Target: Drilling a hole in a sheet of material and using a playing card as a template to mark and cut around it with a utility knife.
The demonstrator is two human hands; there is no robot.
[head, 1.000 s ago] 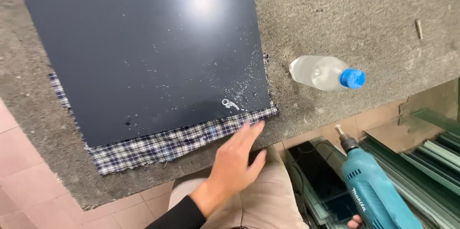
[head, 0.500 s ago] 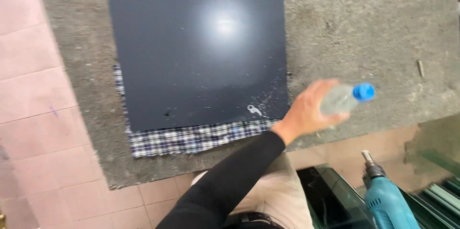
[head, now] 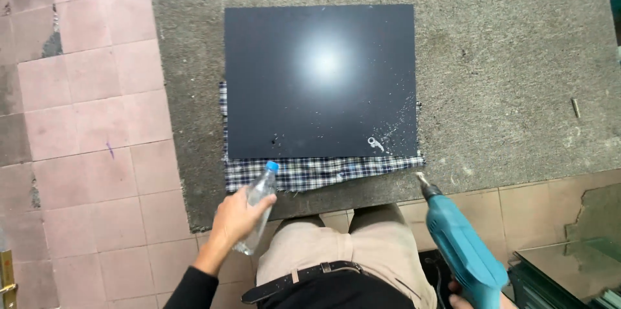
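— Half a second ago the bottle (head: 256, 205) was being picked up at the right of the frame, beside the panel; now it sits at lower left, carried across in the left hand (head: 237, 218).

— How is it held?

— Fingers wrapped round the clear body, blue cap pointing up toward the checked cloth (head: 310, 172). It hangs over the bench (head: 504, 57) edge and the pink floor tiles (head: 97, 121), below the panel's lower left corner, not touching it.

— Cap on?

— On, as far as I can see. Nothing is being poured.

— And the dark panel (head: 320, 79)?

— Flat on the cloth in the middle of the frame. Near its lower right corner there is a small pale mark (head: 376, 144) with light specks scattered around it. A couple of tiny spots show near the lower left edge too. I'd judge that some drilling has been done at the right corner, but whether a hole goes through I cannot tell.

— The drill (head: 460, 244)?

— Lower right, teal, bit aimed up toward the panel corner but short of it, apart from the cloth. The right hand (head: 472, 297) is mostly out of frame at the bottom; only fingertips show around the grip, so it looks closed on the drill.

— So what's left?

— Judging by this, the bottle hasn't been used yet and the drill is idle. A small screw (head: 575, 108) lies well apart at far right.
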